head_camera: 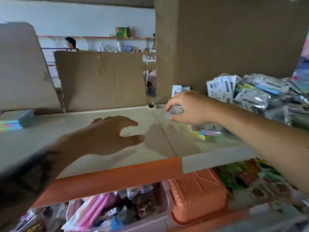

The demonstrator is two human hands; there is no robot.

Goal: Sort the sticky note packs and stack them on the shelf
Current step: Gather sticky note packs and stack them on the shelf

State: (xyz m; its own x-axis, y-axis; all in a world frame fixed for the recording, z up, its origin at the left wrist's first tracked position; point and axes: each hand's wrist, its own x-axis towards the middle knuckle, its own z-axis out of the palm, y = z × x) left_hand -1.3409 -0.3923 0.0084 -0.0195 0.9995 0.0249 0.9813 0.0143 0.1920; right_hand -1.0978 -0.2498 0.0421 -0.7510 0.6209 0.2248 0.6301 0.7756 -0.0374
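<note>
Crowding the bottom of the view, below the shelf, are a pinkish bin of mixed wrapped goods and an orange basket. Above them runs the shelf, pale on top with an orange front lip. The left hand hovers over its bare middle with fingers spread wide and the thumb apart, holding nothing. Further in and to the right, the right hand pinches a small sticky note pack between its fingertips, lifted just clear of the shelf top; its label is too blurred to read. Just beneath that forearm lies a loose pack with pastel edges, and behind it a jumbled heap of wrapped packs fills the right end of the shelf. At the far left edge sits a neat stack of pastel packs, well apart from the hands. Cardboard sheets stand behind the shelf. The fingertip grip looks light, so the slick wrapper could slip free and drop toward the bins below. The forearm also passes close to the heap and could drag packs off the edge. A pack set down crooked on the stack would likely tip it.
</note>
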